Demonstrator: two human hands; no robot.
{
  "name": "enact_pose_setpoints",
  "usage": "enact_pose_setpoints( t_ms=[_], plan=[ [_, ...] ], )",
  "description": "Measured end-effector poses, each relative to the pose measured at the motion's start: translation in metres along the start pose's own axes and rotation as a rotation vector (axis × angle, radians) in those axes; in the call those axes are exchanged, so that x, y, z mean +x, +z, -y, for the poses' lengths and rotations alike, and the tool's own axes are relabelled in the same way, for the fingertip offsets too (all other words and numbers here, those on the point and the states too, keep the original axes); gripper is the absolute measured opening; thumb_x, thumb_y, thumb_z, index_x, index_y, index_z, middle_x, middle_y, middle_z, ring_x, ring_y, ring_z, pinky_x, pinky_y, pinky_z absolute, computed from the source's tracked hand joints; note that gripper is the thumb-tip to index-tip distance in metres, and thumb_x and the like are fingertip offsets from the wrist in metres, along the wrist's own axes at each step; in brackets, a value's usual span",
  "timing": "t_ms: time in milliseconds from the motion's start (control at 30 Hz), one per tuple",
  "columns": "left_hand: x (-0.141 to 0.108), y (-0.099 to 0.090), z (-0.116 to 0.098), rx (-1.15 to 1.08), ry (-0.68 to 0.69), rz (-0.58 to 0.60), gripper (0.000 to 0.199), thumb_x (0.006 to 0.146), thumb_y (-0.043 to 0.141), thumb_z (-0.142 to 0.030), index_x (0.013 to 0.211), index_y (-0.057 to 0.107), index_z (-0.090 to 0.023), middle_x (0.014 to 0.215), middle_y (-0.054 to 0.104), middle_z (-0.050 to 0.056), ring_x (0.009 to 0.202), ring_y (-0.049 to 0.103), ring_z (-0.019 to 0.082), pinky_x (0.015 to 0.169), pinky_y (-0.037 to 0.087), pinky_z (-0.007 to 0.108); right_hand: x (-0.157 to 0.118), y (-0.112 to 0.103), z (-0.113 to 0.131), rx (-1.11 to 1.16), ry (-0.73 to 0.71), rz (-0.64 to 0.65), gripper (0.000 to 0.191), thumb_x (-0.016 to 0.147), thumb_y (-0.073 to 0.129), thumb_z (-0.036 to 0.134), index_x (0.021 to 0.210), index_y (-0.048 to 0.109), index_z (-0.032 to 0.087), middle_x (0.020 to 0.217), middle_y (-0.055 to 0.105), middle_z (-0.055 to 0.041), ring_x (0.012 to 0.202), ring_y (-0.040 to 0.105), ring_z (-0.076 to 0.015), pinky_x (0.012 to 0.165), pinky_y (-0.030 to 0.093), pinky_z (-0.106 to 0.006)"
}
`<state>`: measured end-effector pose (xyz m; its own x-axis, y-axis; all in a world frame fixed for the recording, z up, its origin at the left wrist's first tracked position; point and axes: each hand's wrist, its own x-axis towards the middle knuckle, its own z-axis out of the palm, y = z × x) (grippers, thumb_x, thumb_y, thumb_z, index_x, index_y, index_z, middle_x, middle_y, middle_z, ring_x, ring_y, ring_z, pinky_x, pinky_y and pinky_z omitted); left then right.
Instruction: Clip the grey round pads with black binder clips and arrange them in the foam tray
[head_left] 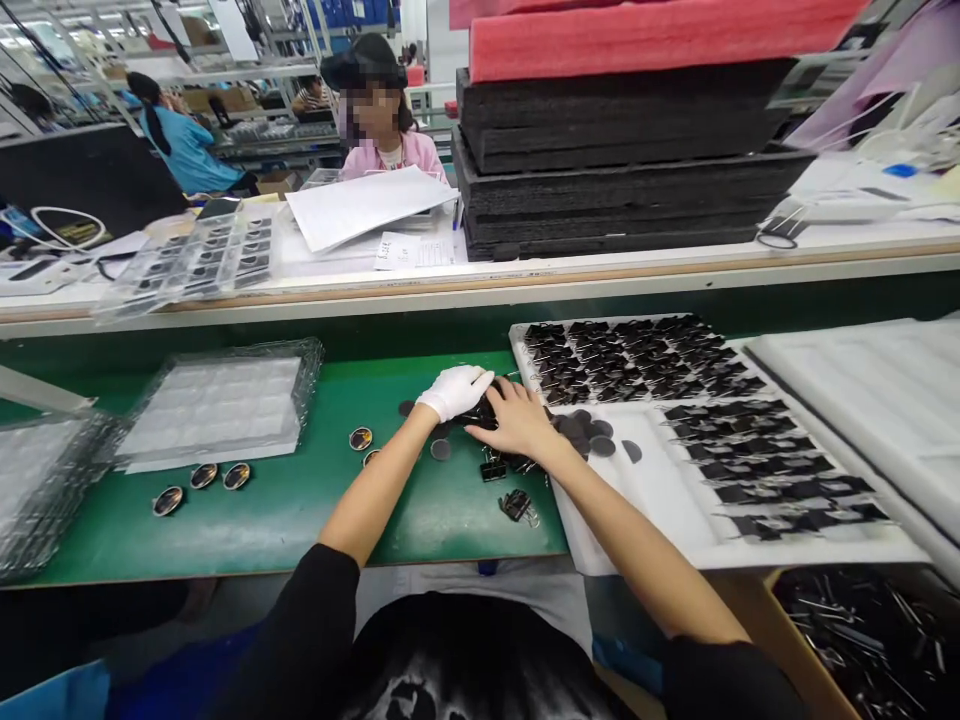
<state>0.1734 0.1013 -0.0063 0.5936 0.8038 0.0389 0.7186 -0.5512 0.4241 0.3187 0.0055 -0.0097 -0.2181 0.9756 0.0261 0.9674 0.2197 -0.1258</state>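
My left hand [456, 392], in a white glove, is curled against a heap of black binder clips [474, 415] on the green table. Its fingertips are partly hidden behind the heap. Bare and with fingers spread, my right hand [517, 418] lies over the same heap from the right. A single binder clip [493, 467] sits just below the hands, and a small bunch of clips [517, 506] lies nearer the table's front edge. Dark round discs [576, 430] are scattered beside my right wrist, with another disc [440, 450] below my left hand.
Rows of binder clips [630, 355] fill part of a white tray [637, 480] at right. Round pieces with printed faces [237, 476] lie left, near clear plastic trays [217, 400]. Black foam sheets [622, 200] are stacked behind the ledge. A box of clips [862, 630] stands lower right.
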Motion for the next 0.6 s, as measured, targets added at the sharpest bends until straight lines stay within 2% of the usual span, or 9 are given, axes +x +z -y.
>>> enact_pose_setpoints(
  t_ms=[100,233,333,433,500,533,600],
  plan=[
    [-0.029,-0.001,0.001,0.000,0.077,-0.036,0.048,0.106,0.032,-0.042,0.097,0.073,-0.021,0.104,0.076,0.009,0.101,0.069,0.023,0.092,0.052,0.035,-0.015,-0.002,0.007,0.007,-0.046,-0.010,0.064,0.092,0.058,0.058,0.138,0.054,0.014,0.139,0.058,-0.0209,0.127,0.051,-0.0393,0.102,0.043,-0.051],
    [-0.067,0.003,0.001,-0.010,0.154,-0.047,0.041,0.105,0.036,-0.039,0.104,0.073,-0.021,0.107,0.075,0.009,0.106,0.069,0.023,0.099,0.050,0.036,-0.041,0.005,0.014,-0.012,-0.143,-0.063,0.051,0.095,0.057,0.050,0.132,0.058,0.014,0.139,0.056,-0.0204,0.125,0.050,-0.0386,0.102,0.041,-0.051],
    [-0.087,0.006,-0.004,-0.007,0.207,-0.045,0.037,0.104,0.039,-0.036,0.111,0.072,-0.021,0.110,0.075,0.008,0.109,0.068,0.022,0.102,0.050,0.038,-0.051,0.010,0.015,-0.011,-0.207,-0.082,0.052,0.096,0.058,0.051,0.132,0.058,0.014,0.142,0.053,-0.0220,0.129,0.048,-0.0395,0.105,0.039,-0.053],
    [-0.106,0.000,-0.003,0.065,0.260,-0.148,0.034,0.103,0.044,-0.034,0.121,0.069,-0.022,0.122,0.072,0.009,0.121,0.064,0.025,0.109,0.047,0.043,-0.054,0.009,0.010,0.026,-0.264,-0.061,0.070,0.090,0.061,0.065,0.137,0.056,0.014,0.146,0.050,-0.0251,0.136,0.042,-0.0436,0.111,0.031,-0.062],
    [-0.123,-0.011,0.010,0.118,0.186,-0.281,0.034,0.102,0.045,-0.034,0.127,0.066,-0.023,0.133,0.068,0.009,0.131,0.059,0.025,0.114,0.044,0.044,-0.051,0.002,0.003,0.079,-0.296,-0.044,0.081,0.085,0.060,0.074,0.140,0.054,0.015,0.149,0.048,-0.0252,0.140,0.039,-0.0453,0.114,0.025,-0.066],
    [-0.134,-0.018,0.021,0.135,0.100,-0.348,0.035,0.102,0.044,-0.033,0.129,0.065,-0.023,0.137,0.066,0.009,0.133,0.057,0.024,0.116,0.042,0.043,-0.048,-0.002,-0.002,0.112,-0.298,-0.044,0.079,0.088,0.056,0.074,0.142,0.053,0.016,0.150,0.048,-0.0238,0.141,0.039,-0.0441,0.114,0.024,-0.066],
    [-0.157,-0.032,0.049,0.154,-0.136,-0.415,0.038,0.103,0.041,-0.032,0.133,0.063,-0.022,0.138,0.065,0.010,0.132,0.058,0.023,0.116,0.043,0.041,-0.037,-0.013,-0.012,0.164,-0.257,-0.058,0.062,0.099,0.043,0.063,0.142,0.053,0.020,0.148,0.052,-0.0194,0.137,0.046,-0.0386,0.112,0.030,-0.060]
  ],
)
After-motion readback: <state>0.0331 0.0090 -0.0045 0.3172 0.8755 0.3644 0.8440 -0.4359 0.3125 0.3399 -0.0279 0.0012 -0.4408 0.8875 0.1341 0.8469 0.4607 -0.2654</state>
